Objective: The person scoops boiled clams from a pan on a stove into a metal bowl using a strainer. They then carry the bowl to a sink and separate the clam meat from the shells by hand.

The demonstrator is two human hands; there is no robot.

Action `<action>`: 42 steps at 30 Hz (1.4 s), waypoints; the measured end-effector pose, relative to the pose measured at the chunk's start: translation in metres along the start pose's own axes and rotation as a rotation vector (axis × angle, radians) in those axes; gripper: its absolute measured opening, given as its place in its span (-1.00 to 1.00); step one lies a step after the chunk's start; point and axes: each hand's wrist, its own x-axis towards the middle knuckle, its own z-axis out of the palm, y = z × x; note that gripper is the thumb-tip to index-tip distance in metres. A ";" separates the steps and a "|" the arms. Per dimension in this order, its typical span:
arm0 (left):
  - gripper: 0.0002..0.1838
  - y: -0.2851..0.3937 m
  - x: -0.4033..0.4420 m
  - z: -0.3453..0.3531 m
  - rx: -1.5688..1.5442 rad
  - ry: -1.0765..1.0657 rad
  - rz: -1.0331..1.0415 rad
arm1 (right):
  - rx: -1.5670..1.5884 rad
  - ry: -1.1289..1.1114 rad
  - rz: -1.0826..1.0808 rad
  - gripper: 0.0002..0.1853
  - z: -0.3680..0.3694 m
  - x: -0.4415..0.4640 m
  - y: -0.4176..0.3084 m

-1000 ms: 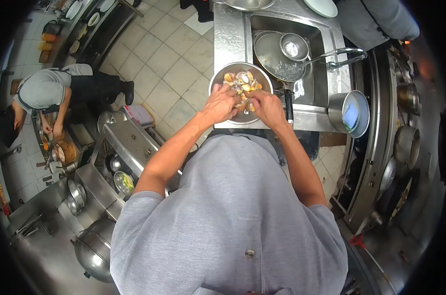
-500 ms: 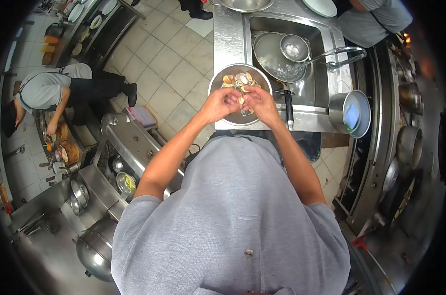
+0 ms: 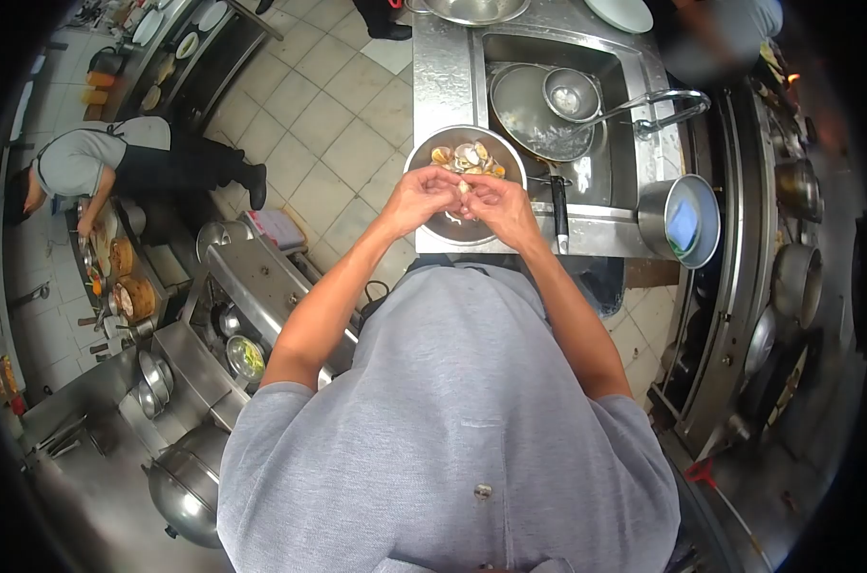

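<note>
A round metal bowl (image 3: 449, 230) stands at the near left corner of the steel counter, with several opened clams (image 3: 470, 155) in its far part. Over the bowl, my left hand (image 3: 424, 199) and my right hand (image 3: 503, 205) meet with fingertips pinched together. Between them is a small pale piece of clam (image 3: 465, 187), touched by the fingers of both hands. Its exact shape is partly hidden by my fingers.
Right of the bowl is a sink (image 3: 622, 162) holding a large pan (image 3: 524, 119) and a ladle (image 3: 572, 94). The pan's black handle (image 3: 559, 215) reaches over the edge. A metal pot (image 3: 655, 222) stands at right. A co-worker (image 3: 85, 162) bends over a worktop at left.
My hands have drawn closer together at the fingertips around the pale piece. The co-worker at left has shifted, and the person at upper right has moved farther back.
</note>
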 end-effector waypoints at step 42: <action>-0.79 -0.016 0.023 0.012 0.140 0.226 0.036 | 0.262 0.240 0.183 -0.73 0.007 0.022 0.019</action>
